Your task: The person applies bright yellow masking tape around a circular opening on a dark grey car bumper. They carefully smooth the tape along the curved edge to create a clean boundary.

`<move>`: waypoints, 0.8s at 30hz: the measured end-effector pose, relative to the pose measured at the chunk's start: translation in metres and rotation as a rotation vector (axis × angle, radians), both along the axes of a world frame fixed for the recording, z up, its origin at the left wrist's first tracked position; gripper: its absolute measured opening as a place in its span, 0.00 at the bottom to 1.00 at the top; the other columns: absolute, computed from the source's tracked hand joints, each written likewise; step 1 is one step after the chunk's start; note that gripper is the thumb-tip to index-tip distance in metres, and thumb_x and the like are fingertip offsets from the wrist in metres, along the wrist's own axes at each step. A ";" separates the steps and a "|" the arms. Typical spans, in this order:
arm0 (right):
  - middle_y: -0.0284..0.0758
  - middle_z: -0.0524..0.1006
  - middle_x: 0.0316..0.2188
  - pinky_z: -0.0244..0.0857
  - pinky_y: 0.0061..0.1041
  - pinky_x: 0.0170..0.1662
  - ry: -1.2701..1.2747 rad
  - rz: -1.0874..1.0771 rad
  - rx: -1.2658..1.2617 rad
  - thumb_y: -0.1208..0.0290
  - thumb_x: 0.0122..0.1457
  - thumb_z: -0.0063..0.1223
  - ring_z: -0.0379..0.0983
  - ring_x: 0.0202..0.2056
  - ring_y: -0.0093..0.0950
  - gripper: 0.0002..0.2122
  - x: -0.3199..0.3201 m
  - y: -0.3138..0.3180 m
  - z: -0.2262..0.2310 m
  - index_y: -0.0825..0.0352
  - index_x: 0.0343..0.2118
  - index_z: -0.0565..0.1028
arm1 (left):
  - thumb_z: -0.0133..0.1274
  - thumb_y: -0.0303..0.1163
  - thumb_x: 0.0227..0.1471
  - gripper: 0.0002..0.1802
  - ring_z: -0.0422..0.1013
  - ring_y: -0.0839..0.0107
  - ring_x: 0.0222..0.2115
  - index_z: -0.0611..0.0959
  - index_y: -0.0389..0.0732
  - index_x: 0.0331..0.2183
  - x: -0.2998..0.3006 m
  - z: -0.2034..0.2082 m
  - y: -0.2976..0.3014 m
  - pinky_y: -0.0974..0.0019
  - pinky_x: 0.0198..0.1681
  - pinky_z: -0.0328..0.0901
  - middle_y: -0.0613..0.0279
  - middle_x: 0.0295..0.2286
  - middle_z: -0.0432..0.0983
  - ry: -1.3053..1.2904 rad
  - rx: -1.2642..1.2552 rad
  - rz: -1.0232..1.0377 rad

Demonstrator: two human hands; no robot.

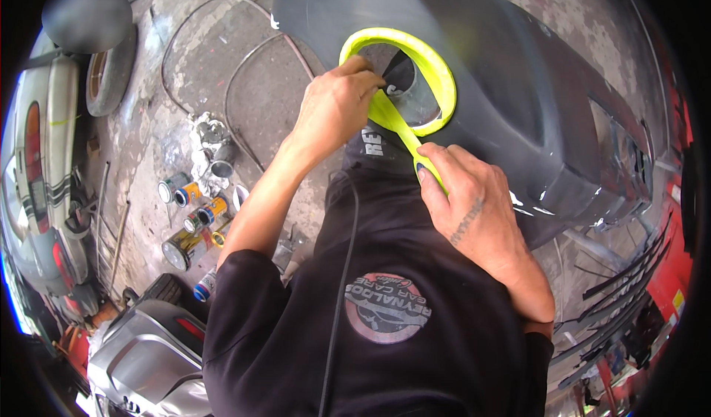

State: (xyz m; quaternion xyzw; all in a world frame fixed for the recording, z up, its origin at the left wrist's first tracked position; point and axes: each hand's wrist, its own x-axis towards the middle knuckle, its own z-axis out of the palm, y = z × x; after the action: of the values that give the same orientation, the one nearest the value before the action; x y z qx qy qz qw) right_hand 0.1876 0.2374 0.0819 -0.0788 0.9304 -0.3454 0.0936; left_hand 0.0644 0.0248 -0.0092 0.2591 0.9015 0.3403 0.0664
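A dark grey car bumper (518,69) lies before me, with an oval opening near its left end. Bright yellow-green masking tape (437,76) covers the opening's rim. At the rim's near left side, my left hand (338,98) has its fingers closed on the tape, the fingertips partly hidden at the edge. A strip of this tape runs from there down to my right hand (470,195). My right hand is closed round the strip's lower end, with the thumb along it; whether a roll sits inside the grip is hidden.
Several paint cans (178,250) and a crumpled covering (211,150) stand on the concrete floor at left. A hose (229,69) loops across the floor. Other bumpers (148,350) lie at lower left, and black slatted trim (615,298) lies at right.
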 end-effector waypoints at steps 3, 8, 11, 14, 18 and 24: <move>0.45 0.79 0.31 0.72 0.47 0.35 -0.024 -0.001 0.044 0.75 0.65 0.59 0.79 0.31 0.50 0.10 0.000 0.001 0.004 0.71 0.48 0.80 | 0.56 0.24 0.60 0.11 0.82 0.49 0.40 0.89 0.38 0.42 0.007 -0.009 -0.004 0.53 0.44 0.76 0.56 0.44 0.84 0.000 -0.024 -0.162; 0.43 0.78 0.28 0.70 0.46 0.32 -0.083 0.057 0.147 0.75 0.64 0.59 0.78 0.29 0.48 0.11 0.000 0.000 0.017 0.73 0.47 0.83 | 0.56 0.24 0.60 0.10 0.81 0.49 0.41 0.89 0.39 0.42 0.010 -0.012 -0.005 0.52 0.44 0.76 0.56 0.45 0.83 -0.037 0.023 -0.126; 0.43 0.78 0.28 0.70 0.45 0.32 -0.107 0.106 0.193 0.74 0.63 0.60 0.78 0.28 0.48 0.11 -0.002 -0.001 0.016 0.73 0.46 0.84 | 0.56 0.24 0.60 0.11 0.81 0.49 0.41 0.89 0.39 0.43 0.010 -0.012 -0.006 0.52 0.44 0.76 0.55 0.47 0.83 -0.019 0.030 -0.129; 0.43 0.79 0.28 0.71 0.45 0.33 -0.102 0.145 0.243 0.73 0.63 0.60 0.78 0.27 0.47 0.11 -0.002 -0.002 0.016 0.72 0.45 0.84 | 0.57 0.25 0.60 0.11 0.81 0.49 0.41 0.89 0.39 0.44 0.011 -0.015 -0.009 0.52 0.44 0.76 0.55 0.49 0.82 -0.001 0.042 -0.142; 0.42 0.80 0.28 0.72 0.47 0.36 -0.108 0.211 0.289 0.71 0.64 0.60 0.79 0.28 0.47 0.11 -0.002 -0.002 0.012 0.71 0.45 0.84 | 0.59 0.27 0.60 0.11 0.82 0.50 0.40 0.89 0.38 0.43 0.016 -0.008 -0.008 0.53 0.43 0.76 0.53 0.50 0.81 -0.046 0.072 -0.130; 0.41 0.80 0.30 0.73 0.45 0.37 -0.120 0.234 0.331 0.70 0.64 0.60 0.79 0.27 0.45 0.12 -0.001 -0.003 0.012 0.71 0.46 0.84 | 0.66 0.27 0.56 0.08 0.83 0.60 0.37 0.92 0.36 0.38 0.033 -0.007 -0.003 0.60 0.42 0.76 0.54 0.48 0.82 -0.170 0.265 -0.027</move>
State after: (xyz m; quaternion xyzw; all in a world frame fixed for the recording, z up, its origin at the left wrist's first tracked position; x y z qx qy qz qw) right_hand 0.1868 0.2348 0.0937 -0.1489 0.9518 -0.1788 0.2001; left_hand 0.0978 0.0217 -0.0163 0.2479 0.8362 0.4760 0.1124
